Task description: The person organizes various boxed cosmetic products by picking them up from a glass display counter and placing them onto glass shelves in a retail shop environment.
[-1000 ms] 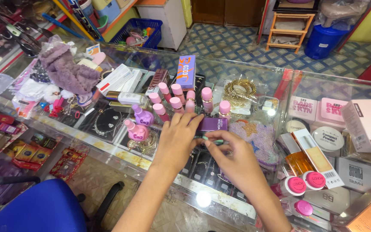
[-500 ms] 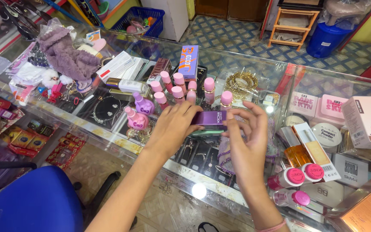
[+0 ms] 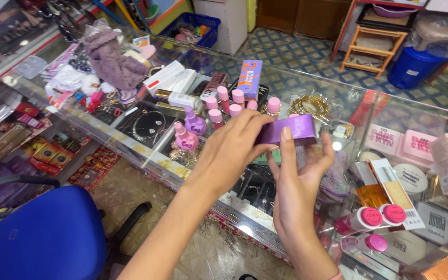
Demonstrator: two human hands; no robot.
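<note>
Holding a small purple box [image 3: 287, 130], left hand [image 3: 229, 150] and right hand [image 3: 299, 179] both grip it above the glass worktop [image 3: 130, 140]. Turning it next needs steady fingers.

The small box [image 3: 286, 130] is glossy purple — the bottle caps [image 3: 223, 93] pale pink. The chair [image 3: 40, 236] is deep blue; the floor tiles [image 3: 307, 54] — a blue-and-cream lattice.
</note>
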